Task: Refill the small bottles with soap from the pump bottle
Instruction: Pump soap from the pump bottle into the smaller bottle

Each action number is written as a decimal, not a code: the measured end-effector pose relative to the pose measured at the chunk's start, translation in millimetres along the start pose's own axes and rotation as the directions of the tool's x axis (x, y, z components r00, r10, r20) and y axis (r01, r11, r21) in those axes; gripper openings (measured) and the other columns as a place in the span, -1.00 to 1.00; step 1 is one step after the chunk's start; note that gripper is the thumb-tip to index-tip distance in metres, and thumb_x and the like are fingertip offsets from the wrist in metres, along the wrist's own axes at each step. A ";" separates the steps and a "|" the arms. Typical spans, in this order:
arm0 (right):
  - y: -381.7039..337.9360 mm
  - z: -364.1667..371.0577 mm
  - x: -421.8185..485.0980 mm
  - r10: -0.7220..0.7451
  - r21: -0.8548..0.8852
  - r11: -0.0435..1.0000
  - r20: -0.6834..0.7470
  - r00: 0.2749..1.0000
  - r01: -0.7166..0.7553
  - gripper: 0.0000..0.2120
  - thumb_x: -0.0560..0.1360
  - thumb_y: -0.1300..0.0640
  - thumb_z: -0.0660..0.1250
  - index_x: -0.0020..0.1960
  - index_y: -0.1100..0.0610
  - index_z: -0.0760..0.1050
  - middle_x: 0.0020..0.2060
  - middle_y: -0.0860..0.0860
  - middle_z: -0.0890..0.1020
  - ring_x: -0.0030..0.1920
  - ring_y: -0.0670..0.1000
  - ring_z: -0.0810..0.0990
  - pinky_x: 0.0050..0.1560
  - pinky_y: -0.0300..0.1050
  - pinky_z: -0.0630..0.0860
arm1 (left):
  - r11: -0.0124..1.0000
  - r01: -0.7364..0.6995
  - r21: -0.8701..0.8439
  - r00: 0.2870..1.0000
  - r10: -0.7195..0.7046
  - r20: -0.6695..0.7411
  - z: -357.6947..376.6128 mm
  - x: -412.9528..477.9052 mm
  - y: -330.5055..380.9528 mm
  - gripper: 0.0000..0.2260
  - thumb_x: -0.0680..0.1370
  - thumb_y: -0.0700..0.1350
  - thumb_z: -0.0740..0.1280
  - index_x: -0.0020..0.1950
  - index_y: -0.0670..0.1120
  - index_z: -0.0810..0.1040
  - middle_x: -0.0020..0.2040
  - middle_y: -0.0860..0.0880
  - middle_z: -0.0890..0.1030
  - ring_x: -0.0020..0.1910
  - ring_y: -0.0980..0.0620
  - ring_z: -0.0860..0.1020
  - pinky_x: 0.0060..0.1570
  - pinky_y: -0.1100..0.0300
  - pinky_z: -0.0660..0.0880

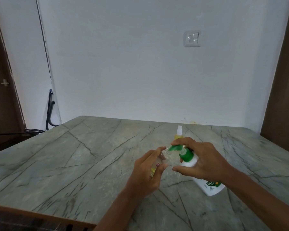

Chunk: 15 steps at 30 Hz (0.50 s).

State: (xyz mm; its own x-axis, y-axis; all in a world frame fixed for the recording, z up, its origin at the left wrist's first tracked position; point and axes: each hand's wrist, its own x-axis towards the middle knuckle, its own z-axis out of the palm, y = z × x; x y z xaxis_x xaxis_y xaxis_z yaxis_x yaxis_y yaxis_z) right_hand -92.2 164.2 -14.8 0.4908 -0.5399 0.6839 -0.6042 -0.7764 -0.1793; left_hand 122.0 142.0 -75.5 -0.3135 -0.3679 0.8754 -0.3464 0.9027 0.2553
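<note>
A white pump bottle (208,186) with a green pump head stands tilted on the table. My right hand (202,161) grips it near the top, with a finger lying over the green nozzle. My left hand (148,170) holds a small clear bottle (165,155) tilted, its open mouth right at the nozzle tip. A little yellow liquid shows low in that bottle behind my fingers. A second small bottle (179,132) with a white spray cap and yellow liquid stands upright just behind my right hand.
The grey marble-patterned table (73,155) reaches to a white wall at the back. Its wooden front edge (40,217) runs along the lower left. A dark door stands at the left and a dark panel at the right.
</note>
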 end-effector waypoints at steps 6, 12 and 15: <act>-0.2 -0.3 0.6 -0.003 -0.001 1.000 0.010 1.000 0.003 -0.39 0.33 -0.26 0.51 0.30 -0.25 0.35 -0.01 -0.43 0.56 -0.07 -0.31 0.61 -0.07 -0.41 0.53 | 1.000 0.013 0.000 1.000 -0.013 -0.007 -0.4 0.2 0.3 -0.66 0.57 -0.12 0.34 0.31 -0.22 0.47 0.04 -0.07 0.61 0.00 0.12 0.59 -0.08 0.21 0.58; 0.4 0.2 2.9 0.001 0.045 0.999 0.005 1.000 -0.001 -0.42 0.31 -0.23 0.54 0.25 -0.26 0.39 -0.07 -0.49 0.57 -0.13 -0.26 0.64 -0.14 -0.33 0.58 | 1.000 0.013 0.007 1.000 -0.013 -0.008 0.2 -1.3 -0.7 -0.66 0.57 -0.12 0.35 0.32 -0.20 0.46 0.05 -0.07 0.62 0.02 0.13 0.59 -0.07 0.21 0.59; 2.1 0.5 1.0 -0.006 0.082 0.997 -0.020 1.000 0.008 -0.44 0.30 -0.21 0.56 0.23 -0.21 0.44 -0.09 -0.39 0.62 -0.20 -0.20 0.66 -0.20 -0.24 0.60 | 1.000 0.011 0.004 1.000 -0.011 -0.001 0.7 -2.1 0.4 -0.66 0.57 -0.13 0.35 0.30 -0.23 0.48 0.03 -0.06 0.62 -0.01 0.11 0.59 -0.10 0.18 0.58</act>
State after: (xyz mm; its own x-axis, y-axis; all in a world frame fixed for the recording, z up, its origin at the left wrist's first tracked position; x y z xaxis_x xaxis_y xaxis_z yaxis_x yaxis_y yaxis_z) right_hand -92.7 161.8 -14.9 0.4816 -0.5285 0.6990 -0.5469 -0.8045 -0.2315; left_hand 121.9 142.9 -77.5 -0.3090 -0.3777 0.8729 -0.3529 0.8978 0.2635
